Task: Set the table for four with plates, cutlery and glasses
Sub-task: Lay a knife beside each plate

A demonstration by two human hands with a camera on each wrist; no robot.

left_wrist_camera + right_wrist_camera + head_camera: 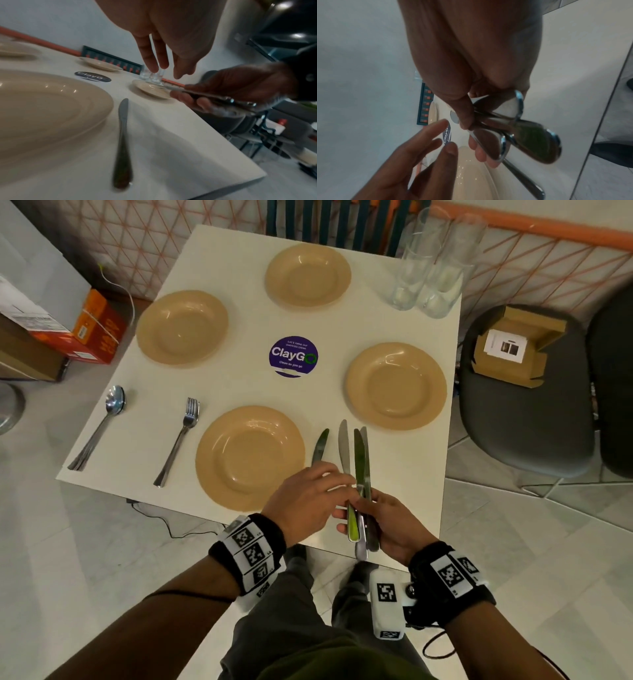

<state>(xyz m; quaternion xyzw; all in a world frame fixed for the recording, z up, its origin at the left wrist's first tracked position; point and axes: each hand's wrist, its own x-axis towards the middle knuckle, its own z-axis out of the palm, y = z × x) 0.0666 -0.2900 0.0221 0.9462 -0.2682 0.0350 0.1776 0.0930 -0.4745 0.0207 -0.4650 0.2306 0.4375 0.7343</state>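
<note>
Four tan plates lie on the white table (404, 463); the nearest plate (250, 457) is in front of me. One knife (320, 446) lies on the table just right of it, also seen in the left wrist view as the knife (123, 128). My right hand (376, 515) grips a bundle of three knives (359, 470) by the handles, blades pointing away, above the near right corner. My left hand (337, 484) hovers beside the bundle, fingers loosely extended (154, 59) and holding nothing. A stack of spoons (99, 426) and forks (178, 440) lie left of the near plate. Glasses (428, 268) stand at the far right corner.
A purple round sticker (293, 356) marks the table's middle. A grey chair (524, 412) with an open cardboard box (520, 347) stands right of the table. Cartons (85, 330) sit on the floor at left. A slatted chair back (342, 224) is at the far side.
</note>
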